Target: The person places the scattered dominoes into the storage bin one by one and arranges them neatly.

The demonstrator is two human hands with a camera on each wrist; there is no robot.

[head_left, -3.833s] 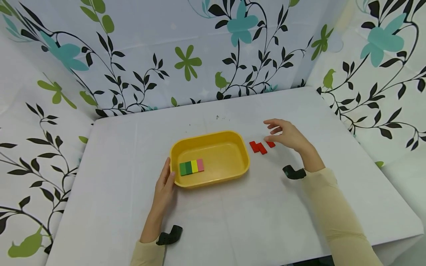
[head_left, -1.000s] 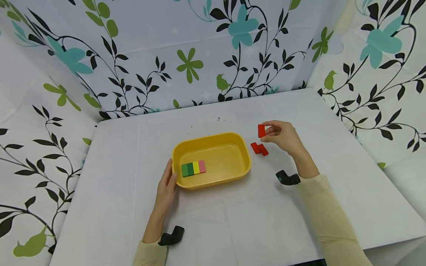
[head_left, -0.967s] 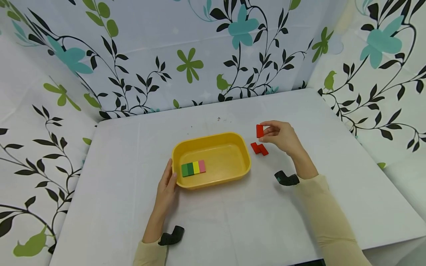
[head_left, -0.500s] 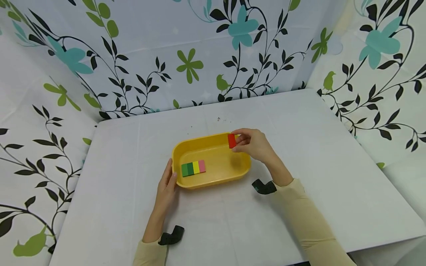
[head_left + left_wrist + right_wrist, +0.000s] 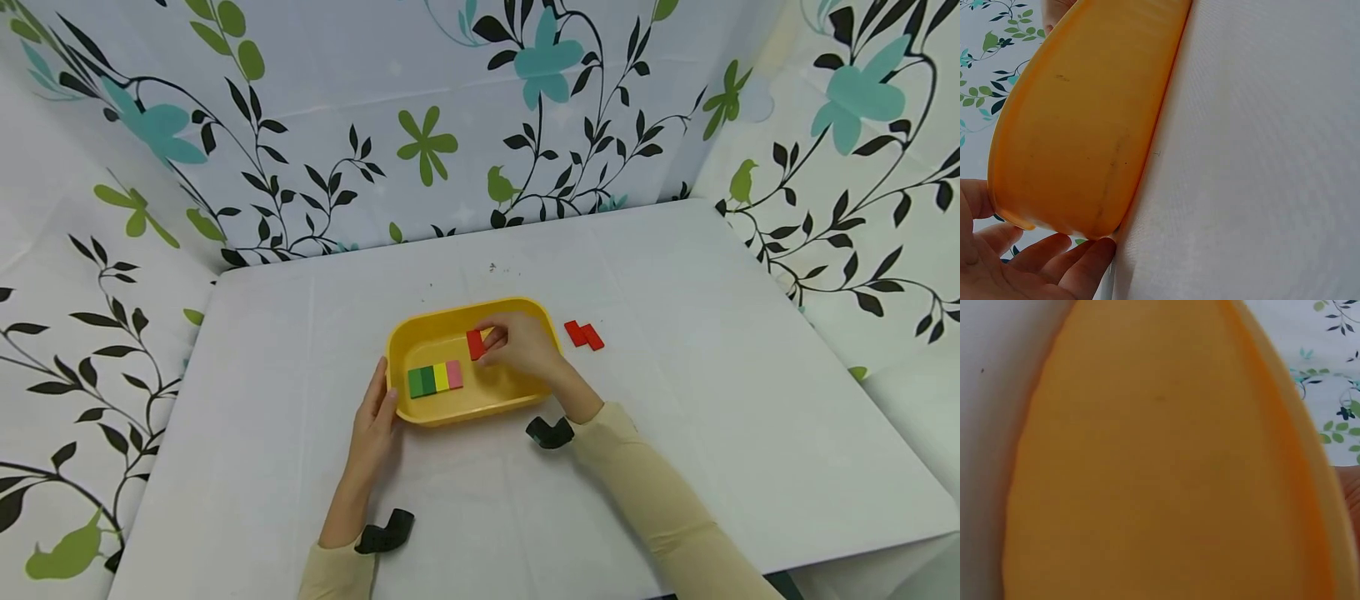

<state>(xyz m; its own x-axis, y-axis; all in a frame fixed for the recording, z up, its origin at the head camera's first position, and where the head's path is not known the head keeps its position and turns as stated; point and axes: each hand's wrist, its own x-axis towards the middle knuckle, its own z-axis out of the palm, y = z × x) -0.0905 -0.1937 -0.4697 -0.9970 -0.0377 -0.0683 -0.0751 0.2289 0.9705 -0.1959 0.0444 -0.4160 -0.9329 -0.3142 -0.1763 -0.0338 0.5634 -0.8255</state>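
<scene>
A yellow tray lies on the white table. My left hand holds its left end, thumb at the rim and fingertips along the outer wall; the left wrist view shows the fingers against the tray's wall. My right hand is over the tray's middle, pinching a red rectangular tile between thumb and fingers. Below and left of that tile, a row of light green, dark green, yellow and pink tiles lies side by side on the tray floor. In the right wrist view the tray's wall hides the tile.
Two more red tiles lie on the table just right of the tray, touching each other. Black wrist cameras sit at both wrists. A leaf-patterned curtain closes off the back and sides of the table.
My right hand has picked up one red tile from right of the tray, lifted it and carried it left to above the tray's middle. My left hand has stayed at the tray's left end.
</scene>
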